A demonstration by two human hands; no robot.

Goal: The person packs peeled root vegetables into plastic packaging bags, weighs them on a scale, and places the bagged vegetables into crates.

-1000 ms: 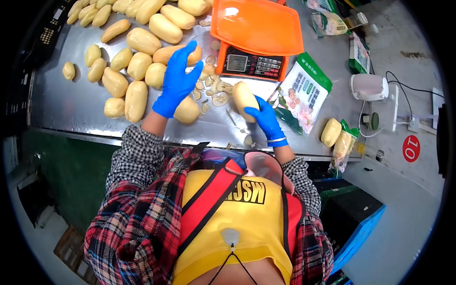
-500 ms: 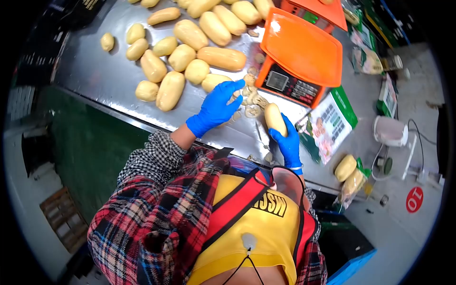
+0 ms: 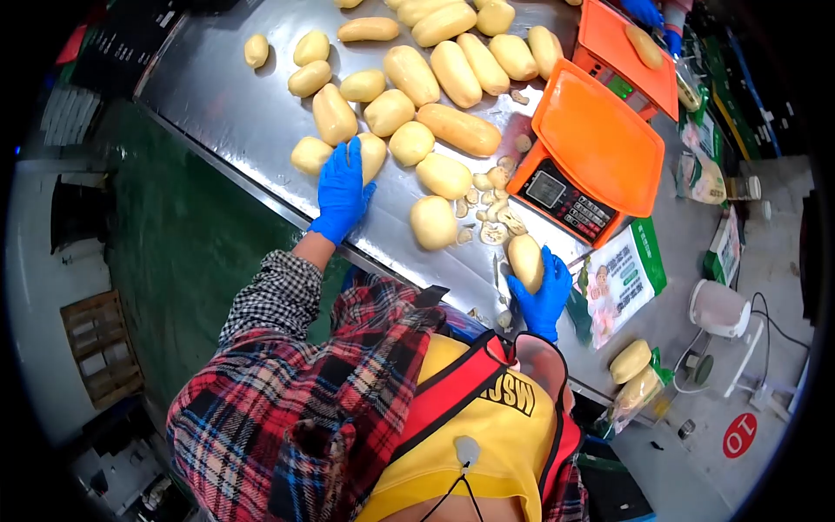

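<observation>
My right hand, in a blue glove, is closed around a peeled lotus root held just above the steel table. My left hand, also gloved in blue, lies with stretched fingers against another large lotus root, partly covering it. Between the hands a short, thick lotus root rests on the metal. Cut lotus root slices and end pieces are scattered beside it. A thin knife appears to lie left of my right hand.
Several peeled lotus roots cover the table. An orange scale stands right, with a second scale behind it. A printed bag and packed roots lie right. Another person's gloved hand shows at top right.
My left hand has moved left to the large lotus root, leaving the short, thick one in view where it was. My right hand keeps its lotus root. The camera view has shifted.
</observation>
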